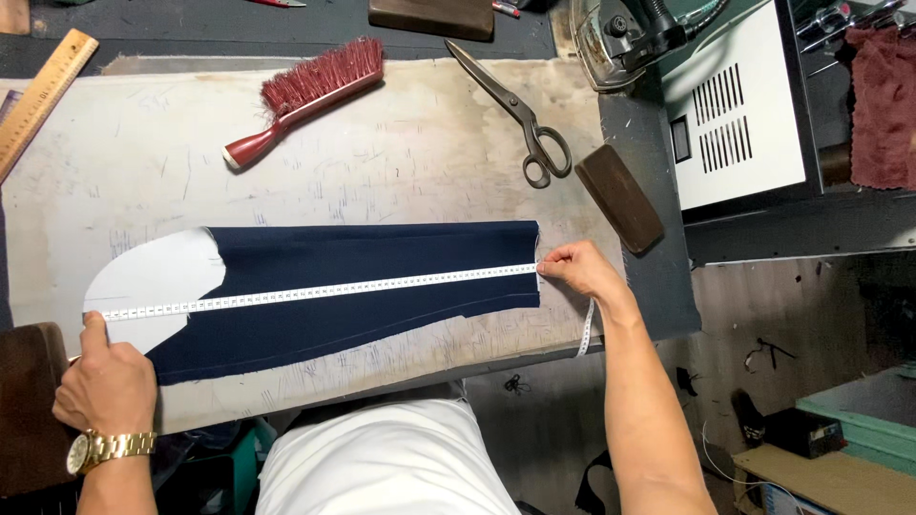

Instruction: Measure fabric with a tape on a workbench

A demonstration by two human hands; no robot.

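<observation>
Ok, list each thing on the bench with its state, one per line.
Tape measure: stretched taut along the cloth.
Navy cloth: flat, unrolled.
White pattern piece: lying on the cloth's left end.
Left hand: pinning the tape's left end.
Right hand: pinching the tape at the cloth's right edge.
Scissors: closed.
Red brush: lying unused.
Wooden ruler: lying flat.

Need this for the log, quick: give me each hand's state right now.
Left hand: closed, thumb pinning the white measuring tape onto the white paper pattern piece.
Right hand: closed, pinching the tape at the navy fabric panel edge.
</observation>
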